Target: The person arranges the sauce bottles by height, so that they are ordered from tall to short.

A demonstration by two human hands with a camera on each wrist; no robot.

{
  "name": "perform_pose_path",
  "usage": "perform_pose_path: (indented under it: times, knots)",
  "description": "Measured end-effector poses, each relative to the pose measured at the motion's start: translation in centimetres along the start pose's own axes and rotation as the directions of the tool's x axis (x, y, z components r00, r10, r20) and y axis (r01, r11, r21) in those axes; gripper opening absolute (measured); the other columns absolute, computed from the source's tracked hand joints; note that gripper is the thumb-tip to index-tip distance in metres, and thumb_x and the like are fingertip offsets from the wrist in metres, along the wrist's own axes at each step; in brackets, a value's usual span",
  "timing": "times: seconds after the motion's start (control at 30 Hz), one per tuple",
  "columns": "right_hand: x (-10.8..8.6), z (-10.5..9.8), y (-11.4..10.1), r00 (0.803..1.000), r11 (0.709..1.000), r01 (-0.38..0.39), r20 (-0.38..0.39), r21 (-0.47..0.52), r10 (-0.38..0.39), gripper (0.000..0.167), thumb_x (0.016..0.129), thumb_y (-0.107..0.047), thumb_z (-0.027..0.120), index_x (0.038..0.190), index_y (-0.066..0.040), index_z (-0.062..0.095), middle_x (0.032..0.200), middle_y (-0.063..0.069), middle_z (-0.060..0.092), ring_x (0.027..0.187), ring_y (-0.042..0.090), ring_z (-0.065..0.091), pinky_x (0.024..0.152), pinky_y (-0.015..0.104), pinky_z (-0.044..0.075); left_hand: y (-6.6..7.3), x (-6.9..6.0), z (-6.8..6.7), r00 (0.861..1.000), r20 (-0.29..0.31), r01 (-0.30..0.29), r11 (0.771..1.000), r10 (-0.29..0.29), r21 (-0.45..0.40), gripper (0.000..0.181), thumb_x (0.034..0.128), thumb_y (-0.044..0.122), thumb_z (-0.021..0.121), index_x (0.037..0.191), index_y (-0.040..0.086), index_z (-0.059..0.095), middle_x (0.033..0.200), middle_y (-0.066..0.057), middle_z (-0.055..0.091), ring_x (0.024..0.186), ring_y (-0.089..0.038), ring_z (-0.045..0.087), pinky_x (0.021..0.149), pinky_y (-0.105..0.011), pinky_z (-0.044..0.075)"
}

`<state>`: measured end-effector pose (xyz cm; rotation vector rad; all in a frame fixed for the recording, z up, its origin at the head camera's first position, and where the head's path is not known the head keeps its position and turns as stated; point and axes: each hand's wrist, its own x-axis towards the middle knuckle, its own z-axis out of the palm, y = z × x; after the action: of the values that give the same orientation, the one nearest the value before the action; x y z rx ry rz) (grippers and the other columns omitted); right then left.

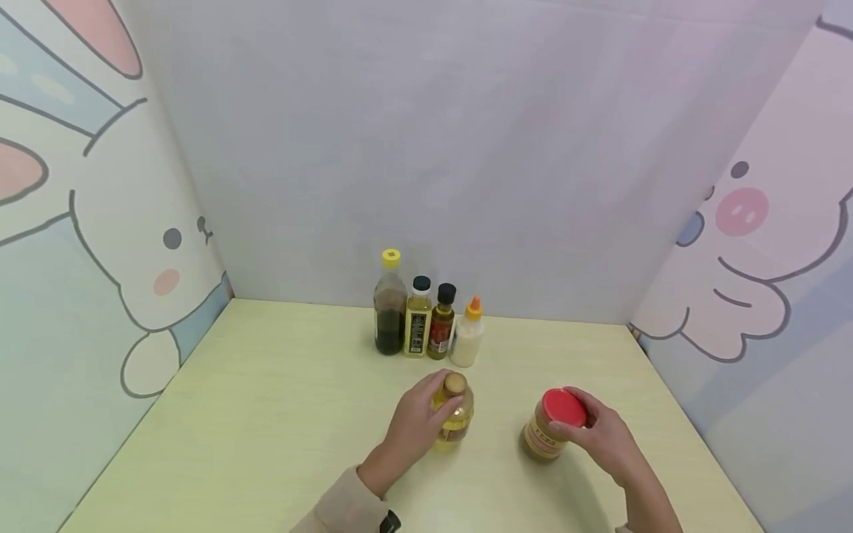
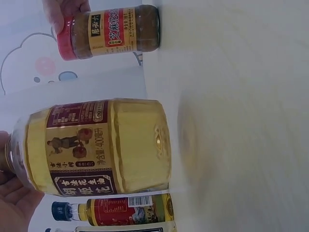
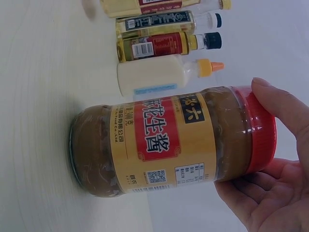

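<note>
My left hand (image 1: 415, 420) grips a cooking oil bottle (image 1: 457, 428) around its neck, just under the brown cap. In the left wrist view this bottle (image 2: 96, 147), full of yellow oil, appears slightly raised, with a faint reflection on the tabletop apart from its base. On the right, my right hand (image 1: 611, 443) holds a peanut butter jar (image 1: 543, 435) by its red lid, thumb and fingers on opposite sides. Brown paste and a yellow-and-red label show on the jar (image 3: 159, 140) in the right wrist view. Whether its base touches the table I cannot tell.
Behind the oil bottle stands a row: a dark sauce bottle with a yellow cap (image 1: 390, 311), two small black-capped bottles (image 1: 417, 322), and a white squeeze bottle (image 1: 468, 340) with an orange tip. The pale yellow table (image 1: 280, 385) ends at a curtain-like backdrop (image 1: 426, 148).
</note>
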<state>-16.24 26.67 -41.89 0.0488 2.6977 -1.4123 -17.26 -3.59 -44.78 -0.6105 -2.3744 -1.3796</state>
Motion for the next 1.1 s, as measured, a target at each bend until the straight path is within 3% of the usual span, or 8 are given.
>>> perform_pose_path:
  times: [0.4, 0.87, 1.1]
  knots:
    - [0.0, 0.0, 0.0, 1.0, 1.0, -0.001, 0.006, 0.013, 0.001, 0.077, 0.082, -0.024, 0.081, 0.142, 0.003, 0.042, 0.132, 0.024, 0.052, 0.116, 0.035, 0.053, 0.084, 0.031, 0.053, 0.9, 1.7, 0.6, 0.998, 0.045, 0.035, 0.999, -0.035, -0.007, 0.039, 0.0969, 0.027, 0.063, 0.128, 0.004, 0.06, 0.119, -0.005, 0.064, 0.111, -0.022, 0.06, 0.093, -0.041, 0.049]
    - [0.0, 0.0, 0.1, 1.0, 1.0, -0.009, 0.006, 0.025, 0.009, 0.077, 0.081, -0.023, 0.082, 0.142, 0.003, 0.042, 0.133, 0.024, 0.052, 0.116, 0.035, 0.053, 0.084, 0.033, 0.053, 1.7, 4.1, 1.7, 0.997, 0.071, 0.005, 1.0, -0.006, 0.018, 0.041, 0.0986, 0.028, 0.061, 0.13, 0.003, 0.058, 0.122, -0.007, 0.063, 0.113, -0.022, 0.059, 0.094, -0.038, 0.048]
    - [0.1, 0.1, 0.2, 1.0, 1.0, -0.01, 0.002, 0.015, 0.01, 0.078, 0.081, -0.024, 0.082, 0.142, 0.003, 0.042, 0.132, 0.024, 0.052, 0.116, 0.035, 0.054, 0.084, 0.034, 0.054, 2.3, 5.3, 2.3, 0.995, 0.091, 0.04, 0.999, -0.042, 0.02, 0.043, 0.0982, 0.028, 0.061, 0.132, 0.002, 0.057, 0.127, -0.008, 0.061, 0.117, -0.023, 0.057, 0.096, -0.038, 0.047]
